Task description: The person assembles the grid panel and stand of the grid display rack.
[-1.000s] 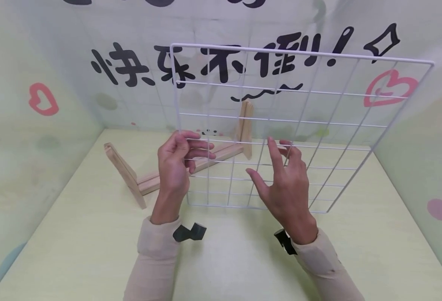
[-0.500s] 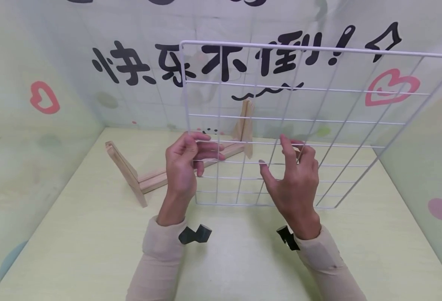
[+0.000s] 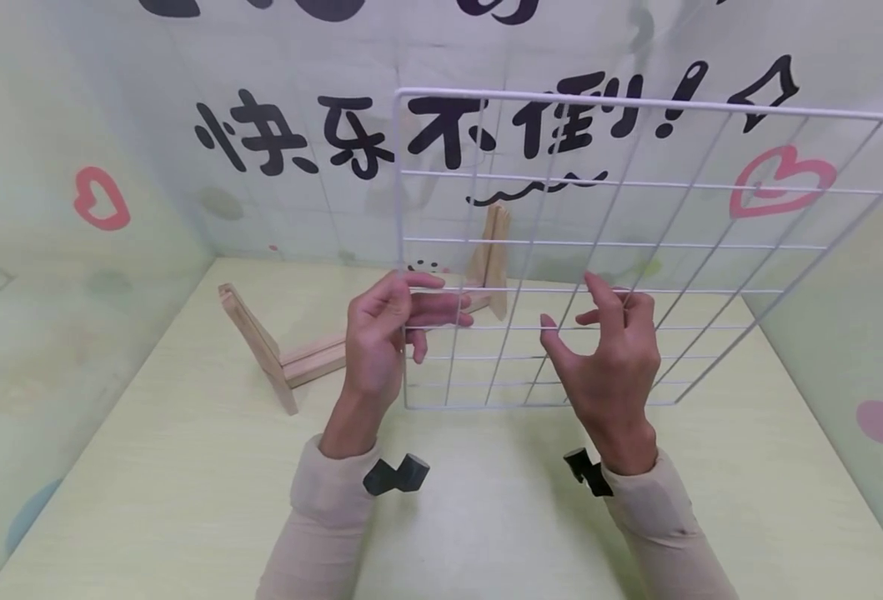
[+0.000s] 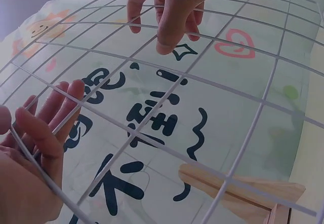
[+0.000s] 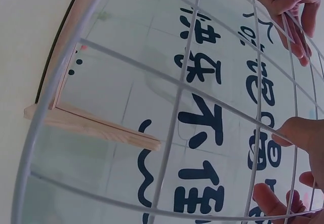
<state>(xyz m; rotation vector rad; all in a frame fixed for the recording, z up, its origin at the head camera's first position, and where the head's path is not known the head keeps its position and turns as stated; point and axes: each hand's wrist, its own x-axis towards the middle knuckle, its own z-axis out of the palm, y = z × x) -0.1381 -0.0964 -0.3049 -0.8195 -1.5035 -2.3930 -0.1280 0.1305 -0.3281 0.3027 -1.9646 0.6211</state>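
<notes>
A white wire grid panel [image 3: 531, 242] stands tilted between my hands, its right part running out of the head view. My left hand [image 3: 377, 333] holds its left edge wire, with the thumb in front and several fingers reaching behind the mesh. My right hand [image 3: 609, 358] grips the middle of the mesh with bent fingers and spread thumb, the fingertips passing between the wires. In the right wrist view the right thumb [image 5: 296, 133] lies against a wire. Behind the panel is a wooden stand [image 3: 313, 360] with two upright ends, partly hidden by my left hand.
The pale table [image 3: 479, 517] extends under and in front of the hands. A printed cloth backdrop [image 3: 283, 217] with black lettering and pink hearts rises behind and along both sides.
Both hands have shifted right together with the grid panel, so its upper right corner has left the head view. The wooden stand has stayed in place on the table.
</notes>
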